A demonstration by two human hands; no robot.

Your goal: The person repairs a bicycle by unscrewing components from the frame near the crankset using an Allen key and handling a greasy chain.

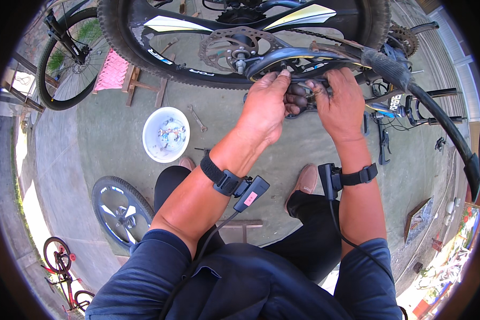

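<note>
A bicycle wheel (176, 72) with a black tyre and broad black, white and yellow spokes lies across the top. Its perforated brake disc (213, 50) surrounds a threaded axle (240, 63). The dark bicycle frame (282, 55) with yellow lines runs just beside the disc. Below that frame tube, my left hand (266, 104) is closed, its thumb pressed against the curled fingers. Close on its right, my right hand (342, 101) is also closed, thumb against fingertips. Both sets of fingertips look blackened. Whatever small part lies between them is hidden.
A white bucket (166, 135) with small metal parts stands left of my arms, a wrench (197, 118) beside it. Another wheel (121, 210) lies lower left. A padded black tube (432, 104) juts out at right, above a brake lever (383, 144) on the floor.
</note>
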